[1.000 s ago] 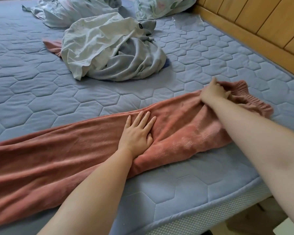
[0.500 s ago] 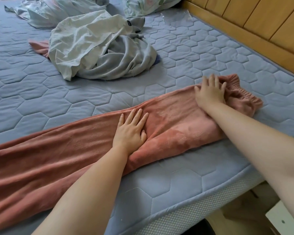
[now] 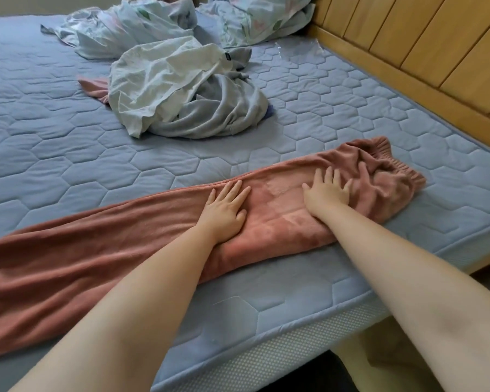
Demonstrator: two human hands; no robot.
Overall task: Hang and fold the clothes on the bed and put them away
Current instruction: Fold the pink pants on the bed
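**Quilted bed (image 3: pixel 309 117), pink trousers (image 3: pixel 96 250) pressed flat**

Blue hexagon-stitched padding meets a slatted wooden headboard (image 3: pixel 436 52). Fleecy trousers stretch along the near edge, ribbed waistband (image 3: pixel 391 162) bunched at the right. Behind sits a crumpled heap of white and grey clothes (image 3: pixel 181 89). On the fleece the left hand (image 3: pixel 224 210) and right hand (image 3: pixel 327 190) press flat, fingers straight, gripping nothing. The right has slid leftward off the waistband.

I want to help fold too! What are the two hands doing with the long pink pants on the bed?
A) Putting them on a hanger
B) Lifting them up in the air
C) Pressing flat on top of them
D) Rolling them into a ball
C: the left hand and the right hand both lie with straight fingers flat on the pink pants, which lie stretched out on the bed.
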